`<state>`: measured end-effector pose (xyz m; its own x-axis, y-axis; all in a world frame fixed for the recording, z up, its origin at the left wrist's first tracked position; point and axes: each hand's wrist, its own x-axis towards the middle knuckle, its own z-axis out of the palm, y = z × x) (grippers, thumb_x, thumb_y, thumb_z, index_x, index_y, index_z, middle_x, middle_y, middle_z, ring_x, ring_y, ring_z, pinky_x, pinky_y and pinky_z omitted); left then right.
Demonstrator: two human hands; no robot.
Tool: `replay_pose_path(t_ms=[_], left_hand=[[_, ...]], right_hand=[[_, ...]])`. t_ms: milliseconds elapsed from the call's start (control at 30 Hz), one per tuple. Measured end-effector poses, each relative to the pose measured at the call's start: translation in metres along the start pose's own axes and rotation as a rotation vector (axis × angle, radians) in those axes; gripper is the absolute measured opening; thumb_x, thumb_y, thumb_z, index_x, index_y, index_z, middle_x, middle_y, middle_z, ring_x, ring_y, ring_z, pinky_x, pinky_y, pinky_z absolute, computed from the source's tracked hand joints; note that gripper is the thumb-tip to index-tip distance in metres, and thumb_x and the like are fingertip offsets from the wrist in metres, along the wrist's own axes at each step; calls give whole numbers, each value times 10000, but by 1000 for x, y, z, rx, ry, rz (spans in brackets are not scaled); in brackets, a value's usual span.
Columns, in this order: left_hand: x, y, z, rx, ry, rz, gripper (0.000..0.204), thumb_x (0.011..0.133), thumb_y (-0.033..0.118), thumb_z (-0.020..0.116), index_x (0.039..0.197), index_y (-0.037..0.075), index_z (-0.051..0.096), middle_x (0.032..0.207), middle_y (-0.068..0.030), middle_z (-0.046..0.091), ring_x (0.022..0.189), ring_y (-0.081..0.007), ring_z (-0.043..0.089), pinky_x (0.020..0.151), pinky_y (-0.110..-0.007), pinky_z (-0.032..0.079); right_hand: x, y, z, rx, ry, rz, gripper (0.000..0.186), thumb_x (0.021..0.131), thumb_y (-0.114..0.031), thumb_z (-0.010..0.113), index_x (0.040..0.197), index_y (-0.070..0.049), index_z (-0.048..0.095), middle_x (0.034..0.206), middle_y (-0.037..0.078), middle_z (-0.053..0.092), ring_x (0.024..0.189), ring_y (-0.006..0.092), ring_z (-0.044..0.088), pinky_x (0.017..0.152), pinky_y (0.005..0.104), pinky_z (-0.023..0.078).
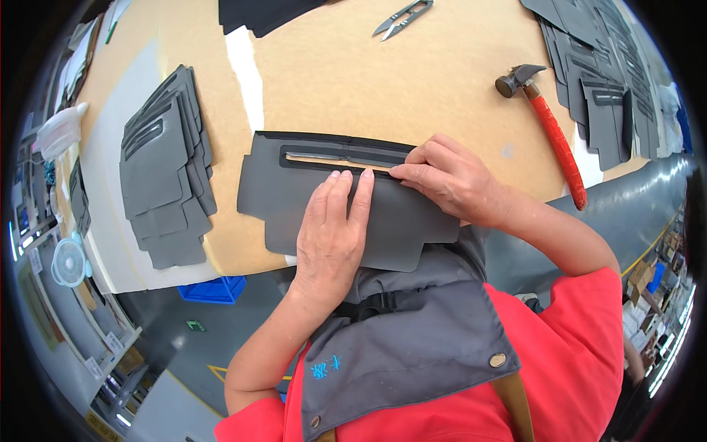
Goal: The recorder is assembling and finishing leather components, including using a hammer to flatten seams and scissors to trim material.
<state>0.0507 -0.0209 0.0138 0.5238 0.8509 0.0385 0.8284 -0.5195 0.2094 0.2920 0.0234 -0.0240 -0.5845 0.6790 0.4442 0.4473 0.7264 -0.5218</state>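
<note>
A dark grey cut panel (398, 214) with a long slot edged in darker strips lies at the table's front edge. My left hand (331, 228) rests flat on it, fingertips just below the slot. My right hand (449, 180) has thumb and forefinger pinched at the slot's right lower edge, where the dark strip (309, 163) runs. The fingers partly hide that end of the slot.
The tan-covered table (317, 74) holds stacks of grey panels at left (158, 184) and right (604, 118), snips (398, 22), a red-handled claw hammer (549, 132) and dark fabric (258, 15). A blue bin (210, 291) sits below; a small fan (68, 261) is at left.
</note>
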Motion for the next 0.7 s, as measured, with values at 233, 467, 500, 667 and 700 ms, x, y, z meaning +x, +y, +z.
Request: replay_pose_path(t_ms=[233,467,500,667,700], left_hand=[[-1,6,2,-27,-14,-31,614,864,-36,607,1465,82,567,1365,-172,511,1300,-358,531,1084,-434,495],[-1,12,8,26,52,27,610,862,-4,625,1463,86,570,1385,-146,505,1304,-332,521,1105,-416,479],[-2,13,9,22,52,25,610,862,-4,625,1463,86,570,1385,-146,505,1304,-332,521,1105,-416,479],[-2,16,9,-37,13,30,602,866,-6,622,1462,-6,534,1397,-118,512,1334,-281,506,1107,-391,478],[-2,16,9,-40,14,30,602,866,-6,622,1462,-6,534,1397,-118,512,1334,-281,506,1107,-391,478]], right_hand=[[-2,0,-6,-65,-66,-73,330,795,-31,777,1123,-47,744,964,68,639,814,237,598,710,359,521],[-8,0,-8,42,55,84,363,776,-42,825,1130,-77,757,948,48,627,829,227,592,712,356,499],[-9,0,-10,45,39,103,363,771,-41,828,1125,-79,759,943,45,627,828,228,588,715,353,494],[-9,0,-12,45,-7,119,349,770,-41,826,1111,-80,766,933,38,629,819,231,575,725,352,481],[-10,1,-12,31,-24,103,342,772,-38,820,1107,-80,768,933,38,630,821,231,574,725,352,479]])
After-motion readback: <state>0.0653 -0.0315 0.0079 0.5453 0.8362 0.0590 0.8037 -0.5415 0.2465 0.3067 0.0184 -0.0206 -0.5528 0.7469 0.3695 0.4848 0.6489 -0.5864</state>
